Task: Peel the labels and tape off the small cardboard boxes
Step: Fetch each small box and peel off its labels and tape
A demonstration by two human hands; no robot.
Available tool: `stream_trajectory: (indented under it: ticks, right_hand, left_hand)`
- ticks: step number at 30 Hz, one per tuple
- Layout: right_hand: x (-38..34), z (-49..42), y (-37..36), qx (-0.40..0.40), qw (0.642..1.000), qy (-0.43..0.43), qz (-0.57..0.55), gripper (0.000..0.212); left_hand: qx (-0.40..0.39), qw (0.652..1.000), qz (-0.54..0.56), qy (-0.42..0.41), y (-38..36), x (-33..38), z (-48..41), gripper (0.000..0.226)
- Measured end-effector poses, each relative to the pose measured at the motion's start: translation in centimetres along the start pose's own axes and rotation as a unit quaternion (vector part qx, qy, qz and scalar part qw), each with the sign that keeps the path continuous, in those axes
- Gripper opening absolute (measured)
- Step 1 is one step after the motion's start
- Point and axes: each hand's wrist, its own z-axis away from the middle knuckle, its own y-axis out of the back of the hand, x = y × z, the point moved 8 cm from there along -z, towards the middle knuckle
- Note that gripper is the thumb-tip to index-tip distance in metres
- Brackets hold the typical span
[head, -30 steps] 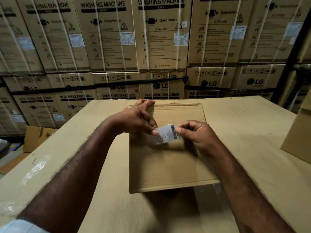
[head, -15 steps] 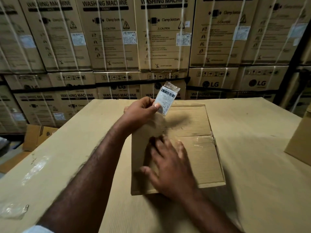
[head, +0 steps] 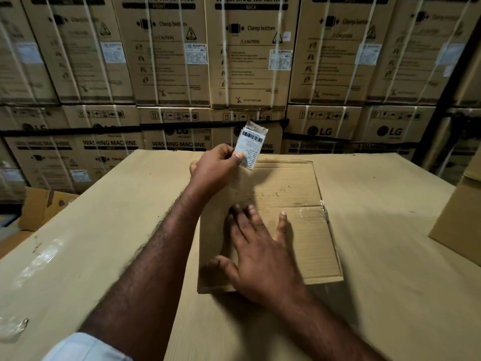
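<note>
A small flat cardboard box point(head: 294, 194) lies in the middle of a large cardboard work surface point(head: 104, 230). My left hand point(head: 216, 168) pinches a peeled white barcode label point(head: 250, 148), with a bit of clear tape on its top, and holds it up above the box's far left corner. My right hand point(head: 260, 254) lies flat on the near half of the box lid with its fingers spread. A strip of clear tape point(head: 309, 211) still runs across the lid's seam to the right edge.
Strapped washing-machine cartons point(head: 250, 56) form a wall behind the work surface. Another cardboard box point(head: 460, 220) stands at the right edge. Crumpled clear tape point(head: 13, 328) lies at the near left, and an open box point(head: 44, 207) sits lower on the left.
The label came off the box. My left hand lifted it up and away, while my right hand let go of it and came down flat on the lid.
</note>
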Motion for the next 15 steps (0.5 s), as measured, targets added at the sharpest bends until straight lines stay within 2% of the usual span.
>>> stream_trajectory:
  ticks: [5, 7, 12, 15]
  right_hand:
    - [-0.8, -3.2, 0.8, 0.023, 0.999, -0.026, -0.001, 0.09]
    - [-0.6, -3.2, 0.4, 0.022, 0.999, -0.037, -0.003, 0.091]
    - [1.3, -0.5, -0.6, 0.005, 0.997, -0.076, 0.018, 0.093]
    - [1.1, -1.7, -0.1, 0.012, 0.997, -0.08, 0.018, 0.089]
  left_hand:
    - [-0.032, 0.998, 0.051, 0.003, -0.6, -1.7, -1.8, 0.031]
    - [-0.031, 0.998, 0.049, 0.005, -0.5, -1.6, -1.6, 0.029]
    - [0.032, 0.999, -0.021, -0.011, 0.0, -1.1, -0.8, 0.027]
    - [0.026, 1.0, -0.015, -0.004, 0.0, -1.1, -0.9, 0.023]
